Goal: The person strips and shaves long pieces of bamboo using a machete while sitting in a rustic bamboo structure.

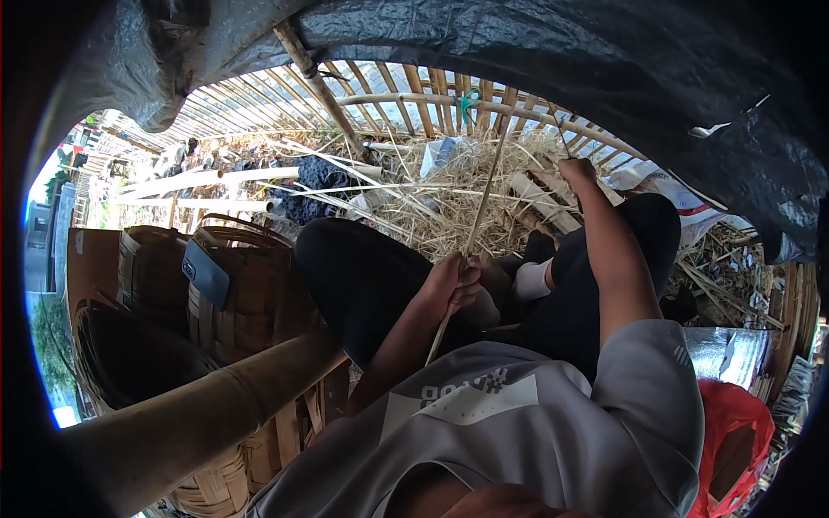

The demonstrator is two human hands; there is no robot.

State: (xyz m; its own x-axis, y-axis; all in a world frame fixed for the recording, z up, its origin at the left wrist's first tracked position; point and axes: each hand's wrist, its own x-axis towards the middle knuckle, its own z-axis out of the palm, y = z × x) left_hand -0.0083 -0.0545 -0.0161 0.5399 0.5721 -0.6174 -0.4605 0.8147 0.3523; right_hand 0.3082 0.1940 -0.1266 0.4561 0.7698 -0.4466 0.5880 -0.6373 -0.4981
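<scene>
My left hand point(458, 281) is closed round a long, thin bamboo strip point(485, 197) in front of my lap. The strip slants from near my shirt up toward the slatted fence. Further forward and to the right, my right hand point(577, 173) is curled into a fist, with that arm stretched out. A thin dark line rises from this fist, but what the fingers hold is too small to name. Both hands are over or beyond my bent, dark-trousered legs point(345, 276). Pale shavings point(458, 216) cover the ground beyond them.
Woven bamboo baskets point(237, 293) stand at my left, behind a thick bamboo pole point(216, 401). A slatted bamboo fence point(414, 86) curves ahead under a dark plastic sheet point(535, 43). Cut bamboo lengths point(216, 179) lie at front left. A red plastic bag point(738, 423) is at my right.
</scene>
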